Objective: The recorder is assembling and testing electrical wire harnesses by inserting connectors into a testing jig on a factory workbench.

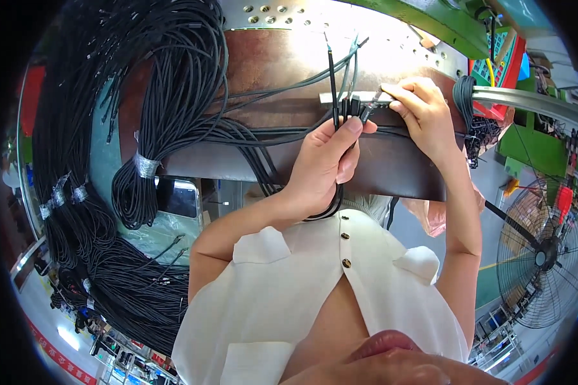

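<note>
My left hand [326,159] is closed around several black cables [333,86], with their ends standing up past the thumb. One end is stripped to thin wires. Just to the right, my right hand [424,110] pinches with thumb and forefinger at the tip of a slim greyish cable end [370,108] that rises from the left hand. What exactly sits between those fingertips is too small to make out. Behind the hands lies a pale metal bar [328,98] on the brown work surface [257,61]. More cables run leftward from the hands across this surface.
A large tied bundle of black cables [180,96] lies on the left, with further bundles [64,141] beyond it. A phone [177,197] rests near the left bundle. At right are a metal rail [533,102], a coiled cable [464,99] and a standing fan [544,256]. A perforated metal plate [270,14] borders the back.
</note>
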Available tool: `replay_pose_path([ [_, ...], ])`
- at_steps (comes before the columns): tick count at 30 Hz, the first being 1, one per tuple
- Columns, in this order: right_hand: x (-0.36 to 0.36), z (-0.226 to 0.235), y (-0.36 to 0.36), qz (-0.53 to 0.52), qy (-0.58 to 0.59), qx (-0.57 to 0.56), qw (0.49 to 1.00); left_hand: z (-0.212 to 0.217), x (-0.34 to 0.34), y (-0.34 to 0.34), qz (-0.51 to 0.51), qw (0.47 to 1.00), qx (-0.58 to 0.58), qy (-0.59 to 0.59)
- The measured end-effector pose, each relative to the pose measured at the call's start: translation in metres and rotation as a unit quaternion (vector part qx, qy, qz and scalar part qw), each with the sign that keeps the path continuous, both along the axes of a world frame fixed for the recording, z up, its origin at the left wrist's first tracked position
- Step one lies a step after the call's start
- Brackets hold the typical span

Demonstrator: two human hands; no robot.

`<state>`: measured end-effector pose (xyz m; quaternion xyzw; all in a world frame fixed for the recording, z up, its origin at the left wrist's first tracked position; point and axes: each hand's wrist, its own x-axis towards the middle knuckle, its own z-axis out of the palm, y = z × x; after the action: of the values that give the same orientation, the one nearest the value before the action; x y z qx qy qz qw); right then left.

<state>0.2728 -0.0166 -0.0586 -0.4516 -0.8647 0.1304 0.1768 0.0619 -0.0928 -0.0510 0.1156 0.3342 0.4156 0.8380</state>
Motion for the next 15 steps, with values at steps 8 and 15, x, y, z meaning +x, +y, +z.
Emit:
replay_pose_path([
  [8,-0.003,-0.017,0.004,0.008,0.013,0.083,0.996,0.001,0.011,-0.003,0.007,0.999,-0.007,-0.047],
  [15,-0.011,0.009,-0.003,-0.048,0.089,0.068,0.993,0.006,0.015,-0.007,0.025,0.998,0.010,0.062],
])
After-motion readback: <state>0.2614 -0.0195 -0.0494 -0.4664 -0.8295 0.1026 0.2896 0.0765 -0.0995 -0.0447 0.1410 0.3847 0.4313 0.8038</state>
